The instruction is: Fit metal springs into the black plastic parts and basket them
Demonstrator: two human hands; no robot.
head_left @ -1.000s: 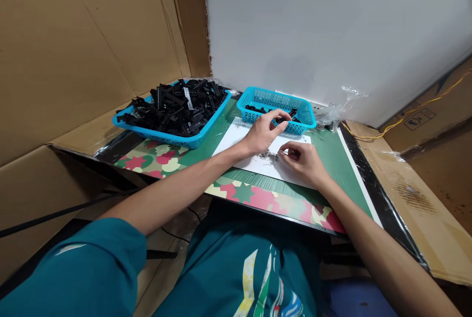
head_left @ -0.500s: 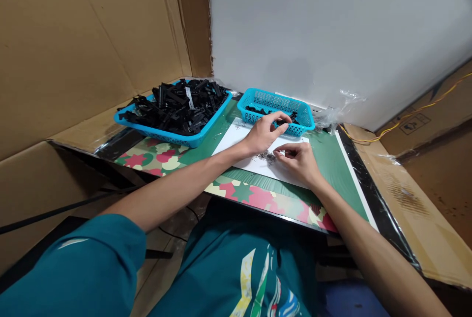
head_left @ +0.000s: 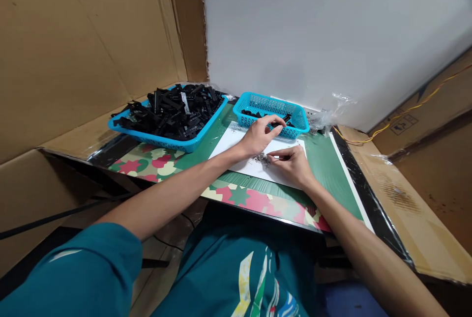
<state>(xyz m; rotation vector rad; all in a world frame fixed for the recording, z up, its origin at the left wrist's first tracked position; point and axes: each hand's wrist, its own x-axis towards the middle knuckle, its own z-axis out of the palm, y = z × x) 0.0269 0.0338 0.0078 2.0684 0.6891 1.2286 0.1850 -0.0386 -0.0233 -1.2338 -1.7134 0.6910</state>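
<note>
My left hand (head_left: pixel 260 136) is over the near rim of the small blue basket (head_left: pixel 246 119). Its thumb and index finger are curved but apart, with dark parts showing in the gap, and I see nothing clearly gripped. Black plastic parts (head_left: pixel 250 113) lie inside that basket. My right hand (head_left: pixel 292 163) rests low over the white sheet (head_left: pixel 236 135), thumb and fingertips pinched together. Its tips touch the edge of a pile of tiny metal pieces (head_left: pixel 260 158); whatever is between them is too small to make out.
A larger blue basket (head_left: pixel 191 145), heaped with black plastic parts (head_left: pixel 173 110), stands at the left of the green tabletop (head_left: pixel 324 159). Clear plastic wrap (head_left: pixel 326 118) lies behind on the right. Cardboard walls (head_left: pixel 92 27) and a yellow cable (head_left: pixel 398 120) flank the table.
The whole view has shifted slightly. My right fingertips have drawn closer together at the metal pile. My left hand stays at the small basket.
</note>
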